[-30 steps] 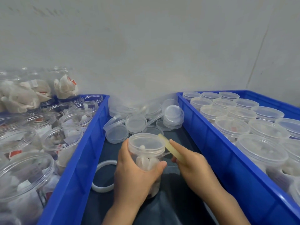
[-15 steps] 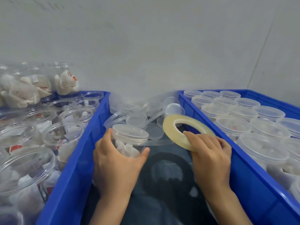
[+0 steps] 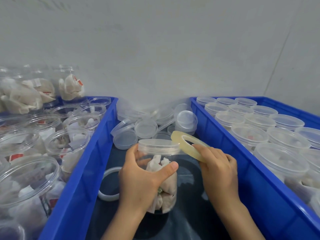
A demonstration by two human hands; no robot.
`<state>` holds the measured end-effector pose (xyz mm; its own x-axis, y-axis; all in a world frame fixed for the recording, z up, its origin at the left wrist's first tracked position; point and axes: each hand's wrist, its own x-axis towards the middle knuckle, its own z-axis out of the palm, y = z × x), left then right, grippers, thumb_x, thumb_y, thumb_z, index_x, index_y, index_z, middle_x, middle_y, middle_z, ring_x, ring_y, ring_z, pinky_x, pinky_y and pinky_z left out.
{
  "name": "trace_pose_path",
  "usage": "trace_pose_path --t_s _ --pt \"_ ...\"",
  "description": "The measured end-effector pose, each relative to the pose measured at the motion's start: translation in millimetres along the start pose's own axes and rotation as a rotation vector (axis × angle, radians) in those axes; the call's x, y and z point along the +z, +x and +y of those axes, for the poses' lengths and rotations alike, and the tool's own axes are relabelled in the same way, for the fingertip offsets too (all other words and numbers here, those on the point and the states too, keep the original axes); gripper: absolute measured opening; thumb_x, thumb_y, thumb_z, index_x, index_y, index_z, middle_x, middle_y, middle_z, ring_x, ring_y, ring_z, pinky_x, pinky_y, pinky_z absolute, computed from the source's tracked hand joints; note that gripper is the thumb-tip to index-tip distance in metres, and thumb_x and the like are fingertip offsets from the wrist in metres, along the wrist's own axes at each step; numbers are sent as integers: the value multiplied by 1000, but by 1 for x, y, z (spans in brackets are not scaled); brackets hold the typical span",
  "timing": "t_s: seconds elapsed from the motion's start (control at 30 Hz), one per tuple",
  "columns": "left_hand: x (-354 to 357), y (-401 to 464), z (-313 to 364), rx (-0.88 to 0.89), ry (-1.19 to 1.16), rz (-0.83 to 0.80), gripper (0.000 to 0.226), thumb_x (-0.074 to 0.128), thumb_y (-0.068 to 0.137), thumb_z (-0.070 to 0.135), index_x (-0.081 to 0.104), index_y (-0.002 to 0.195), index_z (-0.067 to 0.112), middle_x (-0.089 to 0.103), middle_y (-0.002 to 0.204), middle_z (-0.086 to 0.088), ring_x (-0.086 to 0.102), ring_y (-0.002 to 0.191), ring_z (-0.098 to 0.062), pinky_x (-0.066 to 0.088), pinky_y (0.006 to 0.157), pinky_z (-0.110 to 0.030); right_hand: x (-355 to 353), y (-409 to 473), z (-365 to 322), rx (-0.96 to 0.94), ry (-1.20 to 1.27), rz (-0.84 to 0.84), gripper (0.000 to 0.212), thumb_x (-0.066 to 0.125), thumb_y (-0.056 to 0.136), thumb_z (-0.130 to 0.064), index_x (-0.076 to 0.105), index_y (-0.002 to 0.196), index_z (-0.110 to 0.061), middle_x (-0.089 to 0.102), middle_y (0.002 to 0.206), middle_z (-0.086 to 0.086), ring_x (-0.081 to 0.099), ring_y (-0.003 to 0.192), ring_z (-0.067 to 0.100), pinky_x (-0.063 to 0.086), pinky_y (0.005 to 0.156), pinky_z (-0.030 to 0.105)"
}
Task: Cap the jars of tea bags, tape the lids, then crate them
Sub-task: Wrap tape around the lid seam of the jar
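While both hands work over the dark gap between the two crates, scene runs thus, big to small
Wall (image 3: 173,49): pale grey, plain, fills upper half behind everything
Right crate (image 3: 259,179): blue, along right side, packed w/ capped jars (image 3: 249,134) in rows, lids on, tea bags faintly visible inside
Left crate (image 3: 78,170): blue, along left side, holds open jars (image 3: 29,177) w/ tea bags, no lids; more filled jars stacked at the back, lying on their sides
Dark surface (image 3: 187,222): btwn crates, looks like dark cloth or film, glossy in spots
Loose lids (image 3: 145,128): clear, heaped at far end of gap against wall, some stacked, some tilted
Jar (image 3: 166,184): clear, upright, centre of gap btwn crates, tea bags inside, lid (image 3: 158,146) seated on top
Left hand (image 3: 140,182): wrapped round jar body from left, thumb across the front, firm grip
Right hand (image 3: 216,168): fingers curled round the tape roll (image 3: 188,144), pinching its near edge
Tape roll: yellowish-clear ring, tilted, far edge touching lid rim on jar's right; thin clear strip seems to run along lid's lower edge, can't tell for sure
White ring (image 3: 108,186): flat on dark surface, just left of jar, partly behind left hand
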<state>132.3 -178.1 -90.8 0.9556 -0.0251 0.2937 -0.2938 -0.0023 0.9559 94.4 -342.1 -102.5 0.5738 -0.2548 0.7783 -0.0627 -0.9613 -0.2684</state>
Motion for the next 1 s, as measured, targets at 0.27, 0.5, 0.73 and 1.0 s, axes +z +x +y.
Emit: trace_pose_path --t_s 0.27,0.5,0.73,1.0 --pt "0 0 3 -36 -121 -56 83 80 32 53 58 108 29 67 99 23 65 88 4 49 71 -16 3 -1 -3 19 2 -53 41 79 64 8 71 96 -16 62 73 -5 63 71 22 44 74 46" --pt "1 -5 9 -20 -196 -246 83 82 35 41 60 111 15 72 102 5 67 94 -8 51 75 -18 -2 1 -2 62 -21 -58 41 78 66 8 72 99 -15 68 82 1 65 77 25 44 75 46" --pt "4 -10 10 -44 -255 -486 79 82 40 31 57 112 8 71 104 -5 69 96 -19 52 74 -23 -4 2 -3 135 6 -241 22 64 87 -22 63 107 -30 57 86 -15 52 88 12 25 81 29" --pt "10 -11 1 -65 -234 -548 103 66 48 83 55 123 14 68 117 -2 62 112 -15 49 95 -32 3 -3 -12 149 74 -310 8 57 84 -31 61 89 -25 58 74 -7 52 75 14 33 82 31"
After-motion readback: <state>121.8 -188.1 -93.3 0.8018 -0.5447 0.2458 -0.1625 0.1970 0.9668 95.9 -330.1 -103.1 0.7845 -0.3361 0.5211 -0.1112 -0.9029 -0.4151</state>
